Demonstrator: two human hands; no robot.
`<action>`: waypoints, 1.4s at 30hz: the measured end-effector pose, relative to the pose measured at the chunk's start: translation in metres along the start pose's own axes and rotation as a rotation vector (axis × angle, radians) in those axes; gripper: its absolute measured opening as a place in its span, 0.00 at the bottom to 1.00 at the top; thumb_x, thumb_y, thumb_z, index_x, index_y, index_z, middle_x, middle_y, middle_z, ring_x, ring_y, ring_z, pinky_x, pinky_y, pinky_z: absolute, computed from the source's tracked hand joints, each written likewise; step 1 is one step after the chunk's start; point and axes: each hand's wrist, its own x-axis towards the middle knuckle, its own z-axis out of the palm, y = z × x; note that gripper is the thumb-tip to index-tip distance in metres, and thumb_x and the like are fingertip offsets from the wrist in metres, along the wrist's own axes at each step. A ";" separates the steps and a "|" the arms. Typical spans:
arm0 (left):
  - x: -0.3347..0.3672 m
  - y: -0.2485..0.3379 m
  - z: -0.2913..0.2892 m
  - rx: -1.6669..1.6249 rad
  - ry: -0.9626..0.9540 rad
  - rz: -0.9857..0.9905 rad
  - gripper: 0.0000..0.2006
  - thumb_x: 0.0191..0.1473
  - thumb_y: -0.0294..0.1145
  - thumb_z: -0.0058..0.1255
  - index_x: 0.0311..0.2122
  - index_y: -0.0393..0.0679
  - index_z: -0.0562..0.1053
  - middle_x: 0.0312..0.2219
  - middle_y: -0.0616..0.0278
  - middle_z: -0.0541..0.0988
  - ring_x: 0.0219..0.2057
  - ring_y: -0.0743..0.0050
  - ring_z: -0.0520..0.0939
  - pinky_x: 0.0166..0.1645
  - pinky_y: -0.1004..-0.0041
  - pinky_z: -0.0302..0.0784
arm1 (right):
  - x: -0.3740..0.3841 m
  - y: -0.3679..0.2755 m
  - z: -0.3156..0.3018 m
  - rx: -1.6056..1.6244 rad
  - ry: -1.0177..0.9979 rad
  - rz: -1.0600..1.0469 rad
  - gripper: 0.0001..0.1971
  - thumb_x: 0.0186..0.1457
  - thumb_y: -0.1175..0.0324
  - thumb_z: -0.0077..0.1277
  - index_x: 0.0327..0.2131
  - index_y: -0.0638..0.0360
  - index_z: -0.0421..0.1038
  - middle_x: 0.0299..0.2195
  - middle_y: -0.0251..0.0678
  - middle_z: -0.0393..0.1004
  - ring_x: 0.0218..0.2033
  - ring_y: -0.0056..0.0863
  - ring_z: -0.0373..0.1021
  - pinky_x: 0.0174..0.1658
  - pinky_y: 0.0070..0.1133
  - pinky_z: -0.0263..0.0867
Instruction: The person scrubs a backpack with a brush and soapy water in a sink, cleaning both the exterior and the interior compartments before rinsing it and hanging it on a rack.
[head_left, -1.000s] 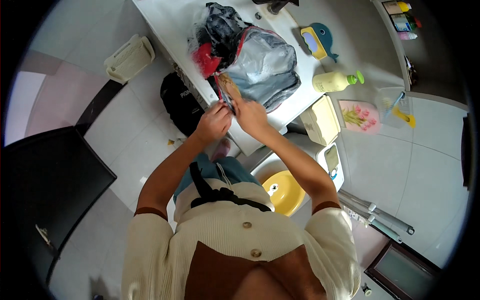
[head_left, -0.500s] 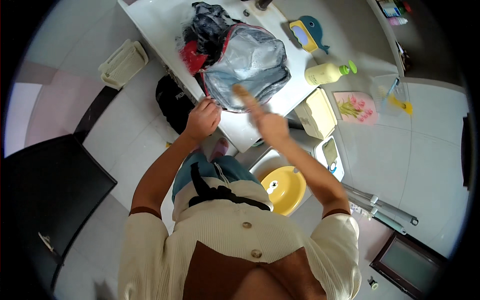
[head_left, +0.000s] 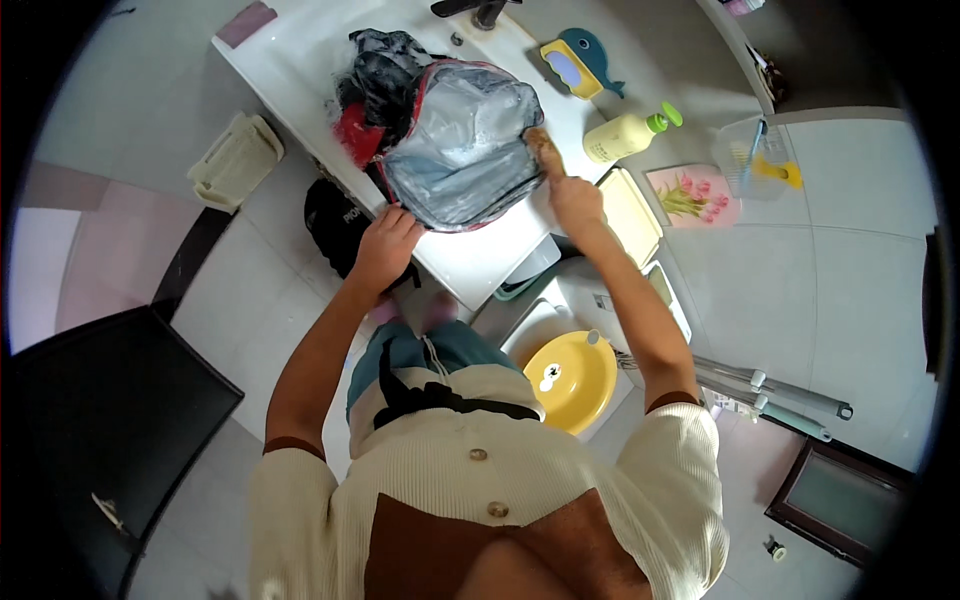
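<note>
A wet, soapy bag [head_left: 455,165] lies opened out on the white washbasin [head_left: 465,262], its pale grey lining facing up within red piping. Its black, foam-streaked part and a red patch are bunched at the far left. My left hand [head_left: 388,242] pinches the bag's near-left edge at the basin's front rim. In my right hand [head_left: 577,208] is a brown scrubbing brush [head_left: 544,150], its far end against the right side of the bag. The brush's bristles are hidden.
Right of the bag stand a yellow pump bottle [head_left: 620,138] and a whale-shaped soap dish [head_left: 588,62]. Behind is a dark faucet [head_left: 488,14]. Below right are a cream lidded bin [head_left: 628,215] and a yellow basin [head_left: 590,385]. A black bag [head_left: 330,225] hangs at left.
My right hand has swept the brush from the middle of the lining to the bag's right edge. My left hand still grips the near-left edge. The view has shifted slightly.
</note>
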 end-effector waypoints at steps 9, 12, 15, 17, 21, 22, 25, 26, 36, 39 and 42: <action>0.000 -0.082 -0.065 0.449 0.134 -0.385 0.06 0.44 0.25 0.43 0.30 0.37 0.70 0.37 0.45 0.74 0.45 0.44 0.72 0.59 0.54 0.57 | -0.055 -0.125 -0.022 0.322 -0.016 -0.309 0.27 0.52 0.68 0.41 0.58 0.43 0.55 0.21 0.45 0.74 0.23 0.43 0.72 0.26 0.37 0.67; 0.041 -0.022 -0.040 0.322 0.027 -0.290 0.09 0.45 0.28 0.44 0.33 0.35 0.69 0.33 0.46 0.74 0.41 0.45 0.73 0.56 0.53 0.58 | -0.037 -0.123 -0.018 0.338 -0.052 -0.260 0.25 0.53 0.65 0.41 0.56 0.40 0.58 0.23 0.43 0.75 0.25 0.43 0.72 0.27 0.37 0.68; 0.050 0.026 -0.009 0.150 -0.114 -0.311 0.12 0.44 0.29 0.49 0.37 0.39 0.71 0.36 0.50 0.72 0.42 0.53 0.72 0.57 0.54 0.57 | -0.033 -0.129 -0.008 0.288 -0.090 -0.343 0.23 0.54 0.63 0.41 0.55 0.36 0.60 0.26 0.44 0.75 0.29 0.42 0.73 0.29 0.36 0.68; 0.042 0.025 0.004 0.191 -0.076 -0.293 0.14 0.46 0.32 0.51 0.39 0.38 0.71 0.38 0.50 0.71 0.42 0.53 0.72 0.56 0.57 0.59 | -0.018 -0.103 -0.022 0.248 -0.117 -0.310 0.23 0.54 0.62 0.41 0.56 0.36 0.59 0.28 0.43 0.76 0.31 0.42 0.73 0.31 0.36 0.69; 0.037 0.013 0.002 0.140 -0.155 -0.185 0.16 0.47 0.37 0.52 0.39 0.38 0.71 0.40 0.51 0.71 0.42 0.53 0.72 0.53 0.60 0.62 | 0.012 -0.093 -0.001 0.182 -0.130 -0.262 0.22 0.54 0.63 0.41 0.54 0.41 0.63 0.27 0.42 0.76 0.30 0.41 0.73 0.32 0.35 0.69; 0.036 0.007 -0.002 0.138 -0.174 -0.156 0.16 0.47 0.37 0.53 0.39 0.38 0.71 0.40 0.51 0.71 0.42 0.53 0.72 0.52 0.61 0.63 | 0.016 -0.100 0.005 0.177 -0.137 -0.267 0.22 0.54 0.64 0.41 0.54 0.42 0.63 0.27 0.42 0.76 0.30 0.42 0.73 0.33 0.35 0.69; 0.026 0.003 -0.028 0.172 -0.101 -0.193 0.12 0.48 0.34 0.51 0.36 0.38 0.72 0.37 0.53 0.73 0.39 0.54 0.74 0.48 0.60 0.66 | -0.010 -0.099 -0.014 0.246 -0.102 -0.493 0.26 0.52 0.68 0.42 0.56 0.38 0.60 0.24 0.45 0.75 0.27 0.44 0.72 0.29 0.36 0.68; 0.023 0.003 -0.030 0.178 -0.113 -0.233 0.10 0.48 0.33 0.51 0.35 0.39 0.72 0.35 0.53 0.73 0.38 0.54 0.74 0.47 0.60 0.67 | -0.003 -0.079 -0.010 0.238 -0.107 -0.523 0.27 0.52 0.68 0.42 0.58 0.37 0.57 0.23 0.45 0.74 0.26 0.44 0.72 0.27 0.36 0.67; 0.161 -0.072 -0.017 0.844 0.065 -0.366 0.19 0.46 0.39 0.52 0.43 0.42 0.70 0.48 0.51 0.68 0.51 0.55 0.68 0.56 0.53 0.58 | 0.049 -0.012 -0.024 0.418 0.130 -0.372 0.22 0.59 0.60 0.39 0.58 0.32 0.56 0.21 0.48 0.73 0.23 0.49 0.71 0.28 0.39 0.66; 0.174 -0.103 -0.021 0.725 -0.070 -0.657 0.30 0.46 0.46 0.52 0.54 0.45 0.62 0.48 0.51 0.69 0.51 0.52 0.68 0.60 0.48 0.48 | 0.066 -0.003 -0.026 0.484 0.086 -0.344 0.24 0.58 0.61 0.41 0.58 0.36 0.55 0.23 0.50 0.74 0.25 0.50 0.71 0.31 0.41 0.66; 0.159 -0.114 -0.027 0.597 -0.245 -0.826 0.24 0.51 0.54 0.46 0.43 0.43 0.70 0.33 0.49 0.77 0.39 0.49 0.76 0.49 0.50 0.63 | 0.079 -0.004 -0.004 0.585 0.173 -0.361 0.26 0.57 0.64 0.41 0.60 0.41 0.52 0.23 0.51 0.73 0.25 0.52 0.70 0.31 0.43 0.66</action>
